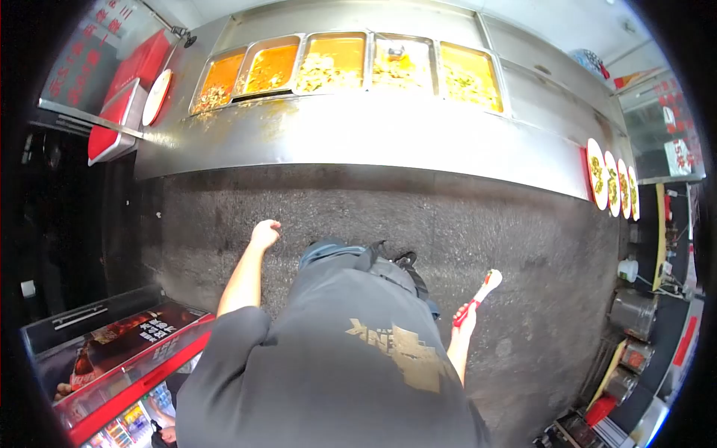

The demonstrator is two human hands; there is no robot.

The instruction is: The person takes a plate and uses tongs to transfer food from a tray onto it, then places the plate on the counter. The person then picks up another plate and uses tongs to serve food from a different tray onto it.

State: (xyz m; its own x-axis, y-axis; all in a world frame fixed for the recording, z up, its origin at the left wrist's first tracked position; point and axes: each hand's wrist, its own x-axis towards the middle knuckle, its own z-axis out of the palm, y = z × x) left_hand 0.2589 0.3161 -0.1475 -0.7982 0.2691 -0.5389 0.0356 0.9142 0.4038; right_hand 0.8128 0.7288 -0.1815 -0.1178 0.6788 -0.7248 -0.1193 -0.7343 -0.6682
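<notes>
Your right hand (464, 319) is closed round a red-handled tool (481, 295); your left hand (265, 234) looks curled, contents can't tell, near the steel table (358, 134).

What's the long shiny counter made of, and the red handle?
The counter looks like smooth metal, probably stainless steel: it's grey with bright glare. The red handle in the right hand may be plastic, judging by its even, bright colour.

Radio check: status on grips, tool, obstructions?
Right grip holds red-handled utensil. Left grip: nothing visible in it. No obstruction seen before steel counter.
</notes>
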